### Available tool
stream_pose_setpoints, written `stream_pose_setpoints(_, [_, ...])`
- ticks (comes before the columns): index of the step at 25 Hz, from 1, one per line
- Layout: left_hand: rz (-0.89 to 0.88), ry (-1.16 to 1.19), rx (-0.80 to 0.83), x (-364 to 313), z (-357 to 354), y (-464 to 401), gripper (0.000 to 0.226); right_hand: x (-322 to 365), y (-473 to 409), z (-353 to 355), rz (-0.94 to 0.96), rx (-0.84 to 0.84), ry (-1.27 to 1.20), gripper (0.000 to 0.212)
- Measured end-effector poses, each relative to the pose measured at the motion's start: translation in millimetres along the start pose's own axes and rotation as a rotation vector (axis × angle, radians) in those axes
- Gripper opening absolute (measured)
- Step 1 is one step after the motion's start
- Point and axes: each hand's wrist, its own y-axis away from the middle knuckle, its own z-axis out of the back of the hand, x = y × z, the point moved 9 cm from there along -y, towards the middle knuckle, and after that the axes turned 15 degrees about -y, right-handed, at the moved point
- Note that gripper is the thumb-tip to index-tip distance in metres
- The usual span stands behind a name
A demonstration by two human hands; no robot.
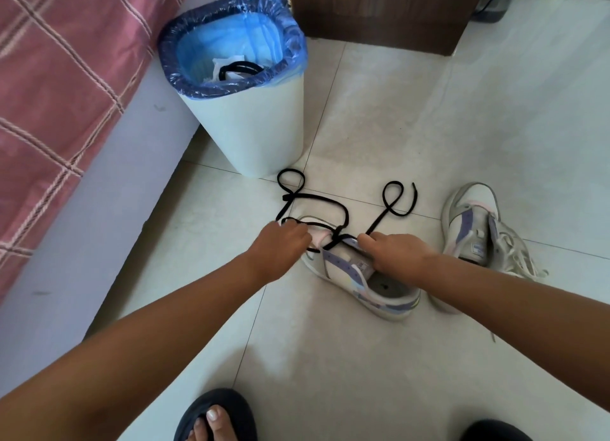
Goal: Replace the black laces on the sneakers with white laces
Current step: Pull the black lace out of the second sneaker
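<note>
Both hands curl at the sneaker (pixel 359 275) — left hand (pixel 280 242) and right hand (pixel 392 252) seemingly pinching its black lace (pixel 317 198)

The floor (pixel 379 127) is pale glazed tile, smooth with a soft sheen, and the bin (pixel 264 133) on it looks like matt white plastic lined with a thin, crinkled, glossy blue plastic bag (pixel 231 37). The black lace (pixel 317 198) is flat woven cloth, matt, while the near sneaker (pixel 346 272) has smooth leather-like panels. The bedspread (pixel 56 77) is checked woven cloth, and the cabinet (pixel 379 11) looks like dark wood.
</note>
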Motion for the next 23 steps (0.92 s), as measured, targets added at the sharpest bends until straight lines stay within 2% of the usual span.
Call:
stream_pose_setpoints(2, [0.124, -0.1, 0.21, 32.2, -22.8, 14.2, 0.03, -4.8, 1.8, 1.3, -0.012, 0.017, 0.022, 0.033])
stream_pose_setpoints(4, [0.252, -0.223, 0.5, 70.3, -48.7, 36.2, 0.033, -9.6, 3.0, 3.1, -0.032, 0.014, 0.029, 0.032])
stream_pose_setpoints(5, [0.282, -0.228, 0.591, 78.5, -55.3, 44.3, 0.034, -10.2, 2.8, 2.6, -0.04, 0.012, 0.023, 0.033])
stream_pose_setpoints(6, [0.299, -0.211, 0.611, 77.1, -56.7, 46.4, 0.035, -9.5, 2.2, 2.4, -0.042, 0.004, 0.017, 0.035])
stream_pose_setpoints(7, [0.279, -0.201, 0.541, 65.8, -54.5, 38.6, 0.035, -8.5, 1.4, 2.1, -0.041, -0.003, 0.013, 0.036])
stream_pose_setpoints(8, [0.245, -0.184, 0.387, 47.9, -41.5, 25.2, 0.035, -7.5, 0.5, 1.8, -0.038, -0.009, 0.018, 0.036])
stream_pose_setpoints(10, [0.096, -0.129, 0.109, 5.4, -14.7, 0.6, 0.039, -7.0, -0.1, 1.7, -0.031, -0.019, 0.04, 0.035])
stream_pose_setpoints(11, [0.02, -0.094, 0.038, -11.8, -7.5, -7.9, 0.038, -6.4, -0.2, 1.4, -0.027, -0.023, 0.05, 0.034])
stream_pose_setpoints(15, [-0.119, -0.107, -0.059, -33.9, 10.7, -25.9, 0.036, -8.7, 0.4, 0.5, -0.04, -0.032, 0.038, 0.033])
stream_pose_setpoints(16, [-0.112, -0.096, -0.02, -25.0, 10.8, -24.9, 0.037, -9.8, 1.3, 0.5, -0.042, -0.027, 0.033, 0.034])
stream_pose_setpoints(18, [-0.028, -0.093, 0.219, 11.4, -18.3, -12.4, 0.036, -14.4, 3.9, 2.4, -0.046, -0.004, 0.027, 0.036])
stream_pose_setpoints(21, [0.312, -0.245, 0.64, 104.9, -60.9, 46.5, 0.038, -21.2, 6.7, 2.7, -0.054, -0.007, 0.002, 0.036])
stream_pose_setpoints(23, [0.466, -0.24, 0.895, 134.5, -78.0, 84.7, 0.037, -22.1, 5.8, 3.3, -0.058, -0.014, 0.002, 0.035])
